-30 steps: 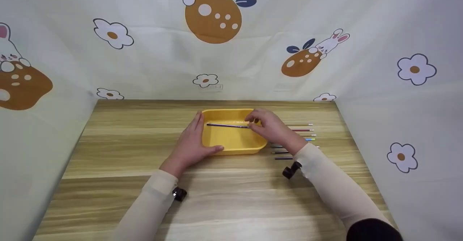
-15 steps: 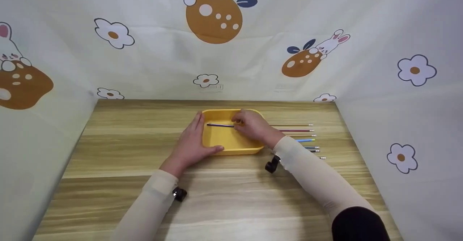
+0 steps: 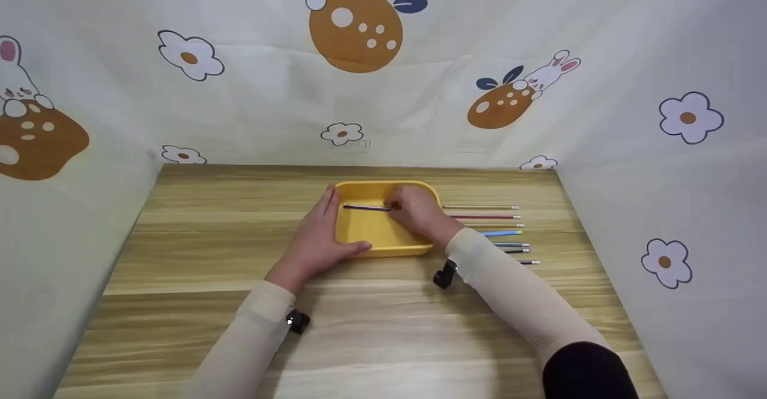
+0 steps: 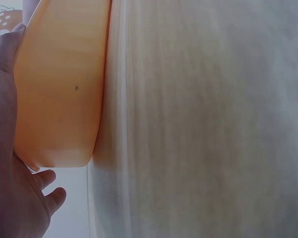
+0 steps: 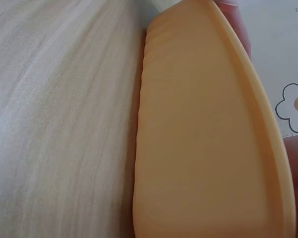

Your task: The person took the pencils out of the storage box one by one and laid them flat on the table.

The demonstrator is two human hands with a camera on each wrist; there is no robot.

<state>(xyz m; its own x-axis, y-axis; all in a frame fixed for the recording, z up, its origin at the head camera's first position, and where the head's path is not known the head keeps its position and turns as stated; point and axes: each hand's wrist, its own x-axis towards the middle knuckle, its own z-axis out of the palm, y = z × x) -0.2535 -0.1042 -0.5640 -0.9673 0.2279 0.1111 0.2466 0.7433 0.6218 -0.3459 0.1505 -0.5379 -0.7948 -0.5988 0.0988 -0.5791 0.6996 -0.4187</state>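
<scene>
In the head view, a yellow plastic tray (image 3: 374,249) sits on the wooden table. A dark blue pencil (image 3: 364,208) lies crosswise inside it, its left end near the tray's left wall. My left hand (image 3: 317,234) holds the tray's left side, thumb along the front rim and fingers by the back corner. My right hand (image 3: 416,210) is down inside the tray, thumb and curled fingers pinching the pencil; the pencil's right part is hidden under it. In the left wrist view, the tray's outer wall (image 4: 62,89) stands beside the left hand. The right wrist view mostly shows the tray's wall (image 5: 198,124).
Several pencils lie in a rough row right of the tray, among them a red one (image 3: 485,216) and a light blue one (image 3: 503,233). The right forearm (image 3: 515,297) covers part of them. A patterned cloth (image 3: 257,105) hangs around the table (image 3: 359,339).
My right hand has moved left along the pencil, deeper into the tray, and its fingers have closed on it. The pencil's left end and my left hand have stayed in place.
</scene>
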